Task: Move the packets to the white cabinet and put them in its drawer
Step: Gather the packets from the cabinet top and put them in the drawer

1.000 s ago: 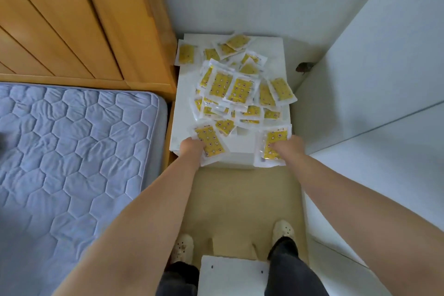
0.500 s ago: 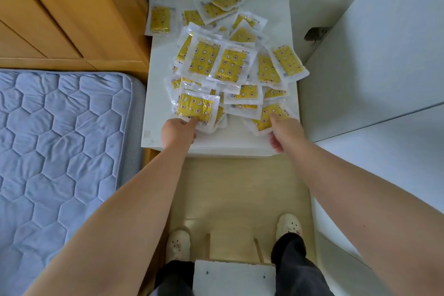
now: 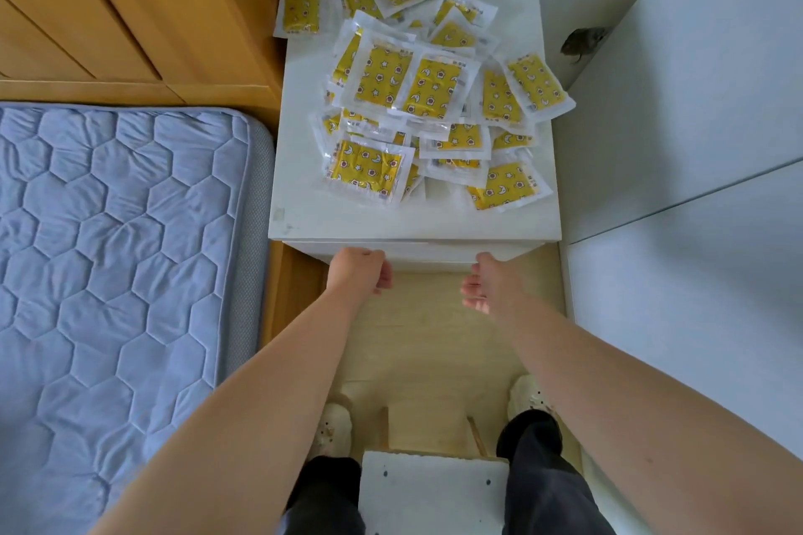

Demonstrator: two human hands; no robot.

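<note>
Your hands have come off the packets (image 3: 428, 100). Half a second ago each hand rested on a packet at the near edge of the heap; now both have dropped below the front lip of the white cabinet (image 3: 300, 204) and hold nothing. Your left hand (image 3: 358, 271) is loosely curled, knuckles up, touching or just under the edge of the top. Your right hand (image 3: 486, 282) hangs beside it with fingers apart and palm turned inward, also empty.

The packets all lie in a loose, overlapping pile on the cabinet's top. One sits apart at the far left corner, and a few overhang the right side. None is in the drawer (image 3: 417, 251), whose front shows as a narrow white band just above your hands and looks closed.

So the carrying part looks finished and the step in hand is probably opening the drawer. Pull it gently: the packets near the front and right edges could slide off onto the floor (image 3: 428, 343).
</note>
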